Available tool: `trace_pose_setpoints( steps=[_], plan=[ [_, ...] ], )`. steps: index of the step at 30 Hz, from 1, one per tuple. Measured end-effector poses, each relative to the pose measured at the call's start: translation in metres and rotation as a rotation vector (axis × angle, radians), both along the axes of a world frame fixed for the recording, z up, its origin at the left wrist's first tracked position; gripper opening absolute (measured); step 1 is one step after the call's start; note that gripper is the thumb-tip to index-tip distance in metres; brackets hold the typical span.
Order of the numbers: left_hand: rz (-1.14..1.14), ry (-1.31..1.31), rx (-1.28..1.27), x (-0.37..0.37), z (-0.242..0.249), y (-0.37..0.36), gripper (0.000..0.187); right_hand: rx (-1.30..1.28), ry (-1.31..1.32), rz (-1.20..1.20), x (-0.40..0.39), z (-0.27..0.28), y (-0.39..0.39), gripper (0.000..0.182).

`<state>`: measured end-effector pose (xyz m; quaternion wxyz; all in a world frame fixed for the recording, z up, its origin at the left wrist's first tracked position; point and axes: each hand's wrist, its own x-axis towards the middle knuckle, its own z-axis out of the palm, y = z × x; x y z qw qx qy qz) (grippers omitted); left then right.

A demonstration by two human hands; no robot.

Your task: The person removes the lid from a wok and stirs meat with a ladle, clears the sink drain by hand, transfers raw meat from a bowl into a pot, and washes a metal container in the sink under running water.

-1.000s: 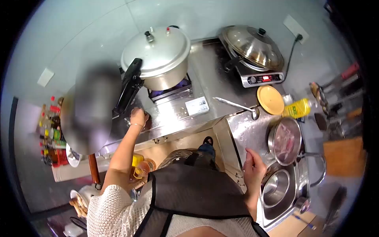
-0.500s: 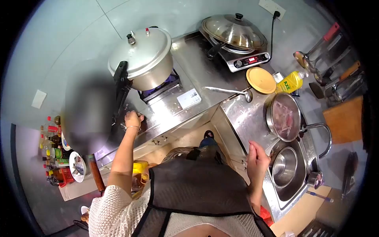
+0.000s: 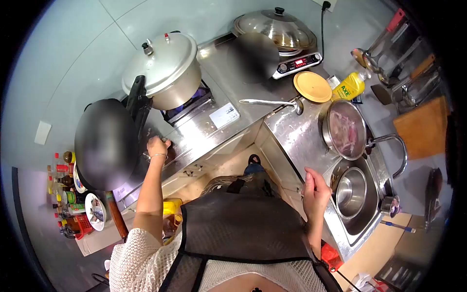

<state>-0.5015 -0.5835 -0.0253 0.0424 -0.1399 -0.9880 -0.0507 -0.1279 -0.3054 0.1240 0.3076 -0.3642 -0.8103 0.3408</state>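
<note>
My left hand is at the front edge of the steel gas stove, its fingers curled in. What they grip is hidden under the hand. Beside it sits a black wok, partly smeared by blur, with a wooden handle pointing towards me. Behind stands a large silver pressure cooker with a black handle, over a burner. My right hand hovers next to the sink, holding nothing, fingers loosely extended. Nearest to it is a steel bowl in the sink.
A steel basin holds pale pinkish pieces in liquid. A ladle, yellow lid and yellow detergent bottle are on the counter. A lidded pan sits on an electric cooker. Bottles and a fish plate are at left.
The view has shifted, so the counter items appear slightly higher and further left. My left hand stays at the stove edge, and my right hand stays beside the sink.
</note>
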Motion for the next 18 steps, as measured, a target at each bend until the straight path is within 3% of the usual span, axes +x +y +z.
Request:
trace_pose_setpoints(
  steps=[4,10,11,12,13,14,15,17,18],
  plan=[
    [0.079,-0.086,-0.029,0.000,0.006,0.005,0.039,-0.023,-0.013,-0.014,0.009,-0.003,-0.001,0.014],
    [-0.013,0.019,-0.207,0.003,-0.002,-0.001,0.042,-0.034,0.064,-0.046,0.022,-0.002,-0.001,0.014],
    [-0.032,-0.049,-0.141,-0.001,-0.001,-0.006,0.043,-0.090,-0.035,-0.041,0.025,0.009,0.000,0.013],
    [0.046,-0.301,-0.128,0.025,0.053,0.027,0.045,-0.100,-0.027,-0.028,0.027,0.008,-0.001,0.015],
    [-0.129,-0.197,-0.236,0.012,0.032,0.013,0.045,0.006,-0.024,-0.028,0.030,0.000,-0.002,0.017],
    [-0.197,-0.096,-0.324,0.019,0.037,0.023,0.045,-0.064,-0.068,-0.016,0.037,-0.005,-0.001,0.017],
    [-0.290,-0.061,-0.272,0.027,0.045,0.028,0.046,0.011,-0.016,-0.076,0.037,-0.021,-0.001,0.015],
    [-0.329,-0.219,-0.436,0.054,0.062,0.070,0.044,-0.075,-0.023,-0.072,0.050,-0.031,0.006,0.027],
    [-0.488,-0.318,-0.418,0.060,0.050,0.095,0.041,-0.056,-0.014,-0.132,0.059,-0.045,0.011,0.031]
  ],
)
